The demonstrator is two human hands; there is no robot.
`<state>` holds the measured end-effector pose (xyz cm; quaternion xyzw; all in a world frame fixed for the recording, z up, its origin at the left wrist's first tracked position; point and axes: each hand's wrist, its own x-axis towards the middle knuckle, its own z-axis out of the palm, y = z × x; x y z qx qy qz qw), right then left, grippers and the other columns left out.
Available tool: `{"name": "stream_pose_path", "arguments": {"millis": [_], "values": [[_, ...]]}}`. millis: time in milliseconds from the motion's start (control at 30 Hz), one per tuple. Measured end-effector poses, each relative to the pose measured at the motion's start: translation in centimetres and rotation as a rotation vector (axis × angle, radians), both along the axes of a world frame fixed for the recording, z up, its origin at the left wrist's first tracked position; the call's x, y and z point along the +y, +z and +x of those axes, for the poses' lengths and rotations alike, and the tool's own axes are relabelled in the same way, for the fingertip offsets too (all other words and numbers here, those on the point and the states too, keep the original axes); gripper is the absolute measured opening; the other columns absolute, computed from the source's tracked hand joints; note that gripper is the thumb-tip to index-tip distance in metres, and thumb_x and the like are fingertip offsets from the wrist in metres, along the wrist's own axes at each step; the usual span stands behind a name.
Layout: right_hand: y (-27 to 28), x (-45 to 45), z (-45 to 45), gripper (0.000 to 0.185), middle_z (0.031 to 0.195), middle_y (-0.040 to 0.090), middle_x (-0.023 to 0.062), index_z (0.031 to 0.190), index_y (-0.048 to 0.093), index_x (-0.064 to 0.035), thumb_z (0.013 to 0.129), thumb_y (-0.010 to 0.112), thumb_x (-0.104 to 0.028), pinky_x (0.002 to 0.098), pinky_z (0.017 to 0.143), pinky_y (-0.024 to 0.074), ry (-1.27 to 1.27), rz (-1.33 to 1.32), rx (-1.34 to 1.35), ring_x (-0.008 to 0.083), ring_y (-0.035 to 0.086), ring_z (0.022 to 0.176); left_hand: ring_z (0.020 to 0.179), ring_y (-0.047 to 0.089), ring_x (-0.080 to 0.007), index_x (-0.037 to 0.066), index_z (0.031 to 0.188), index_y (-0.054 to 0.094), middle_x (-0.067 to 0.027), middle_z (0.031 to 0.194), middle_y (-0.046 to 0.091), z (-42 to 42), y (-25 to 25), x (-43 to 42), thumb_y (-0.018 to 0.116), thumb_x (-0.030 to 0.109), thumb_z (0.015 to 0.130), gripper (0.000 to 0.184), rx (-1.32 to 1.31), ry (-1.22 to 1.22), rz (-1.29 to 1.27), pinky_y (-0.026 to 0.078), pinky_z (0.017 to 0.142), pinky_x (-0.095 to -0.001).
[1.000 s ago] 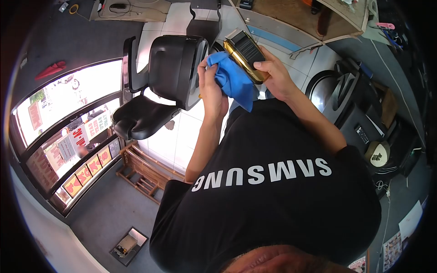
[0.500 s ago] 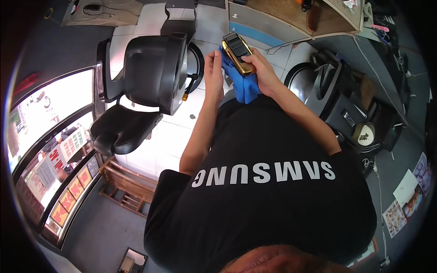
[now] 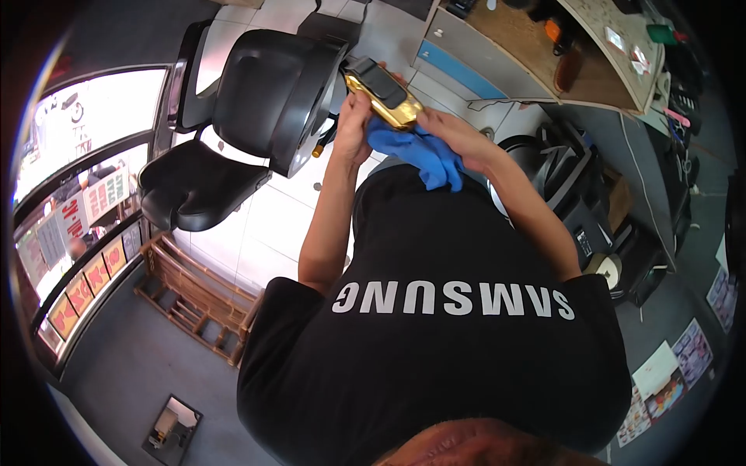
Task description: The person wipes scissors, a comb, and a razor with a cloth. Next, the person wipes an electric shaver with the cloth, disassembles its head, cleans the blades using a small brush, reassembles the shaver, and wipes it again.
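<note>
A gold-and-black hair clipper is held tilted in front of my body, its dark panel facing up. My left hand is closed on its left side, the thumb against the gold edge. At its lower right end, my right hand grips with the thumb on the gold casing; some of its fingers are hidden underneath. A blue cloth hangs bunched below the clipper, between both hands, and touches the right one.
A black barber chair stands ahead on the left, with a bamboo bench behind it by the window. A cabinet with a blue drawer is ahead on the right. Black equipment and a cap sit on my right.
The clipper has tilted and shifted left, and my left hand has closed on it. The blue cloth has slid below it, spreading right. The camera view has turned slightly.
</note>
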<state>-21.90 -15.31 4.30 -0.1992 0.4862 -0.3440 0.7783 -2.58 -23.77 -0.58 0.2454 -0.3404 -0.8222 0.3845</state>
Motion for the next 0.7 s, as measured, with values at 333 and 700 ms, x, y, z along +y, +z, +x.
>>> {"name": "stream_pose_path", "arguments": {"millis": [333,700], "values": [[0.1,0.1,-1.7,0.03,0.108,0.069,0.0069,0.121,0.069,0.002,0.093,0.069,-0.008,0.0279,0.077,0.0545,-0.098,-0.545,0.564,0.0144,0.067,0.094,0.092,0.069,-0.0199,0.0,0.13,0.056,-0.0127,0.114,0.066,0.5,1.5,-0.7,0.037,0.056,0.112,0.063,-0.213,0.189,-0.08,0.057,0.082,-0.036],[0.2,-1.8,3.0,0.04,0.103,0.06,0.0019,0.118,0.071,-0.0165,0.08,0.078,-0.012,0.0372,0.064,0.0594,0.022,-1.085,1.396,0.0229,0.067,0.091,0.073,0.043,-0.0062,0.006,0.101,0.056,0.003,0.08,0.048,-0.8,2.8,-1.6,0.045,0.053,0.111,0.049,-0.58,0.211,-0.158,0.037,0.063,-0.0249]]}}
